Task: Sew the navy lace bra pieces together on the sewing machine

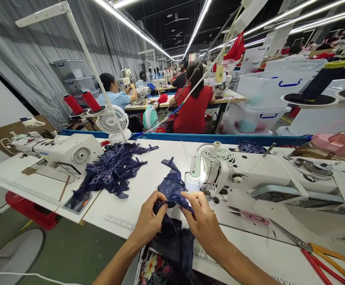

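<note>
- Left hand (152,215): thumb and fingers pinched on the near edge of the navy fabric piece (171,185).
- Right hand (201,215): fingers over the same piece's right side, thumb below; a two-handed hold, presumably to control the edge between them.
- Navy fabric piece: on the white tabletop (142,166), just left of the machine's lit needle area, likely for short travel to it; far end lying loose.
- Dark cloth (172,243): hanging below the hands, over floral fabric (151,267).
- Pink-handled snips (251,216) and scissors (309,246): laid to the right, probably for easy reach by the right hand.
- Sewing machine (267,174): right, a pale cord coil (218,155) on its head.
- Navy pile (109,166): heaped left, apparently out of the working spot.
- Second machine (68,152): beyond the pile's left side.
- White fan (113,122): behind the table, perhaps for air.
- Red thread cones (91,101): upright on a stand.
- Co-worker in red (191,109): seated ahead, back turned.
</note>
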Demonstrator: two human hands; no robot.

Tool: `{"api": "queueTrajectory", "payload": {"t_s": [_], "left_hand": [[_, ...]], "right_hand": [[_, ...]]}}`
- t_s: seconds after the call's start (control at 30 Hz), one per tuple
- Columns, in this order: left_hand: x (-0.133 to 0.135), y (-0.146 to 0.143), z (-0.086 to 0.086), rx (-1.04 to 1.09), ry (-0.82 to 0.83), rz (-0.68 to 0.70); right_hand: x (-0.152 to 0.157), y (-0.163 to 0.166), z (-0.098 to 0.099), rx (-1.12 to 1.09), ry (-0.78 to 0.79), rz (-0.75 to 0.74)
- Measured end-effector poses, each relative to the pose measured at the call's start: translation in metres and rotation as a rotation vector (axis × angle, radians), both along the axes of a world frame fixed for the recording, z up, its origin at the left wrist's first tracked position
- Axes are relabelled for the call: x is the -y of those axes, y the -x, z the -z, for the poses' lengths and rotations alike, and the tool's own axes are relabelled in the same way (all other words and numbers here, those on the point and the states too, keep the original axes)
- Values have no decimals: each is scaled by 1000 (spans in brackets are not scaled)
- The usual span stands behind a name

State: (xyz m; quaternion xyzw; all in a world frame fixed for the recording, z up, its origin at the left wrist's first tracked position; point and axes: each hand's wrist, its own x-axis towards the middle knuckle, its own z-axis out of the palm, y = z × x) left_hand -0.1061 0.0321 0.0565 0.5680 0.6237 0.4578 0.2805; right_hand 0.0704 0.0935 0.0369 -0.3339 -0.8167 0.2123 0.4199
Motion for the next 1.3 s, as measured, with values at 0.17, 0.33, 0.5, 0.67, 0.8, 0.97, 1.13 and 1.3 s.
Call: {"api": "queueTrajectory", "payload": {"t_s": [0.17,0.33,0.5,0.67,0.8,0.97,1.13,1.3], "left_hand": [[10,1,-11,-45,118,5],[18,3,-12,103,284,70],[19,0,-14,482,438,114],[16,-5,-18,751,389,85],[12,-9,-14,680,288,84],[8,-15,-10,640,230,58],[5,-21,-8,608,230,67],[3,-24,-3,349,157,44]], "right_hand": [[-3,-5,-19,-5,-50,-19],[-1,-8,-19,-7,10,-3],[2,-10,-11,9,-16,-53],[3,-11,-1,12,-105,-84],[1,-12,2,-20,-169,-87],[-3,-17,-1,51,-294,-202],[-3,-17,-7,39,-113,-171],[-4,-14,-13,-31,172,-206]]}}
